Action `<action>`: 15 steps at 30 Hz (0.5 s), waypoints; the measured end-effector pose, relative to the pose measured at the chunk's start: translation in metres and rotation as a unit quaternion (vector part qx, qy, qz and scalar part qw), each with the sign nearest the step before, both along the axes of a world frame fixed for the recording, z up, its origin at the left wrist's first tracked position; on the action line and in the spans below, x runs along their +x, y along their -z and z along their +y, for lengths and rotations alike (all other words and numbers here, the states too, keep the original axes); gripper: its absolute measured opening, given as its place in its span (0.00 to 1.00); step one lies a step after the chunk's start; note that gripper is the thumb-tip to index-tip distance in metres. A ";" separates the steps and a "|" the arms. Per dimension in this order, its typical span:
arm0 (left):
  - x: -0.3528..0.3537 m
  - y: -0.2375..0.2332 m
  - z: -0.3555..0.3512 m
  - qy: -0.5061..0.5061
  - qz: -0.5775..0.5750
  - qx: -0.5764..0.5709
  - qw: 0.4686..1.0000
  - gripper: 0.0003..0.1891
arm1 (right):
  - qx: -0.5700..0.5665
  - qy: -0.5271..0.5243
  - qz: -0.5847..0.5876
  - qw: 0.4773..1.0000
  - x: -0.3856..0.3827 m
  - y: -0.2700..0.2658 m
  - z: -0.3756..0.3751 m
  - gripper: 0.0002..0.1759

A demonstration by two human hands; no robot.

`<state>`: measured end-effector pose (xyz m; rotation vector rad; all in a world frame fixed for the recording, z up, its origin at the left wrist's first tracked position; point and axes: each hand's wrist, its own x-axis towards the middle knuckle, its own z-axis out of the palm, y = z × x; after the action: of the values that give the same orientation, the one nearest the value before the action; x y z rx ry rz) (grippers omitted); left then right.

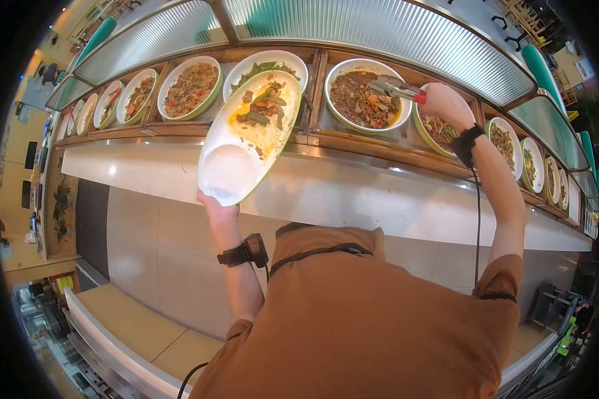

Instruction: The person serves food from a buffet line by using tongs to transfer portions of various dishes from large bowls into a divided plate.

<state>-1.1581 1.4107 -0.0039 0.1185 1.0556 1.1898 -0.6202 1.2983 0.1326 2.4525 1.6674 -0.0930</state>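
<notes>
My left hand (218, 207) grips the lower end of a long oval white plate (229, 169), which is tilted and overlaps a bowl of green vegetables (266, 68). Some green and orange food and yellow sauce (263, 113) lie at the plate's upper end. My right hand (444, 105) is closed around the red-handled end of metal tongs (396, 88). The tongs' tips are over the right part of a round white bowl of dark reddish stew (359, 98). Below my right hand is a bowl of shredded food (438, 130), partly hidden by the hand.
Further dishes stand in the wooden-framed row, among them a noodle-like dish (190, 90) at the left and a mixed dish (502, 143) at the right. Ribbed glass panels (379, 40) rise behind them. A white counter ledge (140, 174) runs along the front.
</notes>
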 end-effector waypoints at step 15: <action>0.009 -0.004 -0.007 -0.017 0.030 0.003 0.999 0.27 | -0.115 0.137 0.242 0.954 0.008 0.025 0.003 0.19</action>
<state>-1.1489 1.4038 0.0002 0.1412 1.1108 1.2261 -0.6126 1.3011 0.1072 2.5901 1.3463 -0.9368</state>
